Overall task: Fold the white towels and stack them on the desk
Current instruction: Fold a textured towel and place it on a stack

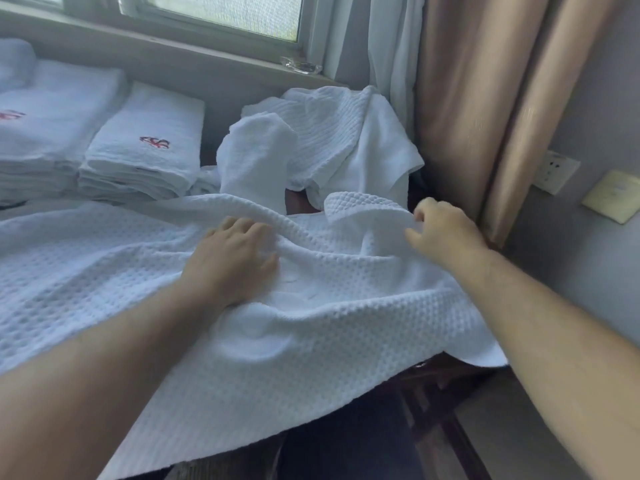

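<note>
1. I see the waffle towel [156,289] spread wide over the desk [446,382]; its near edge hangs over the front of the desk, and its far right corner is turned up and folded over.
2. My left hand [232,261] lies flat on the towel near its middle, palm down, the fingers loosely together and pressing into a raised fold of the cloth.
3. My right hand [443,230] is at the far right part of the towel; thumb and fingers are closed in a pinch on the turned-up corner, which is lifted a little from the surface.
4. Both forearms are bare and reach in from the lower edge of the view.
5. Behind the towel, toward the window, lies a loose pile of unfolded towels [332,147], crumpled, one rolled piece standing in front of the others.
6. To the left of this pile is a stack of folded towels [145,147] with a red mark on the top one; further left is a second, bigger stack [52,126], also with a red mark, partly cut by the frame.
7. On the window sill [173,46] above the pile rests a small clear glass object [301,65]; I cannot tell what it is.
8. At the right hang beige curtains [485,98], and on the wall beside them there is a socket [554,171].
</note>
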The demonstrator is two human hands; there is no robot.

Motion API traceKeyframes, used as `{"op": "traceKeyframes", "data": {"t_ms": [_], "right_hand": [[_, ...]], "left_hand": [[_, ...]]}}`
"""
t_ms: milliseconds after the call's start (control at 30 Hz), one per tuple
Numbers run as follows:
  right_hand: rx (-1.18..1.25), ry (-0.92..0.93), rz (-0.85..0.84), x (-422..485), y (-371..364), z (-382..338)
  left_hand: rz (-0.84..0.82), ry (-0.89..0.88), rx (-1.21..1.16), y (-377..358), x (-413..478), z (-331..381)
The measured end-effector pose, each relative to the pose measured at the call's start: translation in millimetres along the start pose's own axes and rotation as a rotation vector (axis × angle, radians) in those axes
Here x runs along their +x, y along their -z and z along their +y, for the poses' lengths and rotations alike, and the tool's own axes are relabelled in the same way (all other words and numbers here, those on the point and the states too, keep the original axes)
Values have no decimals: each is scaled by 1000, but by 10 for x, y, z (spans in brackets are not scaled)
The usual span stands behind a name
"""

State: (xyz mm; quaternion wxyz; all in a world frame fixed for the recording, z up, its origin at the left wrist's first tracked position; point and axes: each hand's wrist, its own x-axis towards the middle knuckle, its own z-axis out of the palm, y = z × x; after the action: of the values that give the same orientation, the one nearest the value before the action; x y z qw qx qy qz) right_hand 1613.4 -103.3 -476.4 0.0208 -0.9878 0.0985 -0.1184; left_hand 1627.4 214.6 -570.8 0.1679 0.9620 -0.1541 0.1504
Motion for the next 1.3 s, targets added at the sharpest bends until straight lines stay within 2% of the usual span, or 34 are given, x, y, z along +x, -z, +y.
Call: {"op": "traceKeyframes", "data": {"t_ms": [67,167,233,300,400,467,567,667,733,833,900,967,1033,1133,1200,1300], "right_hand": [[184,263,-30,-109,-184,-204],[290,354,-202,-235,-396,-498],[249,292,-194,-226,-519,-566],[81,173,-183,-171,-576,-602],[-52,1,-239,-3,-549,-672],[42,-76,-248,118,-557,-685],[341,-186,-228,218,-684,-689],[320,-162,-127,215,-881,-713],[351,-137,-26,215,-968,-705],[443,-246,98,265,-1006,-665],[404,-383,156,313,-995,-648],[346,-479,146,377,-978,-621],[250,-471,146,446,-989,-598],[160,-304,232,579,-1000,-613],[204,-308,117,738,-945,-692],[106,-314,-238,1027,-832,-791]], "left_hand": [[81,-23,0,29,-3,6],[43,-62,43,72,-33,46],[-5,-73,63,79,-82,67],[-43,-86,62,79,-156,65],[-107,-85,31,100,-202,51],[-147,-62,61,101,-158,74],[-141,-78,161,35,-108,93],[-267,-41,98,29,-31,30],[-293,-18,93,48,58,21],[-216,66,75,91,330,126],[-171,100,141,53,532,227],[-159,103,169,-58,680,274],[-75,52,108,-214,740,242],[50,-22,-4,-392,788,142],[16,-24,3,-419,849,87],[-17,-78,49,-405,958,56]]}}
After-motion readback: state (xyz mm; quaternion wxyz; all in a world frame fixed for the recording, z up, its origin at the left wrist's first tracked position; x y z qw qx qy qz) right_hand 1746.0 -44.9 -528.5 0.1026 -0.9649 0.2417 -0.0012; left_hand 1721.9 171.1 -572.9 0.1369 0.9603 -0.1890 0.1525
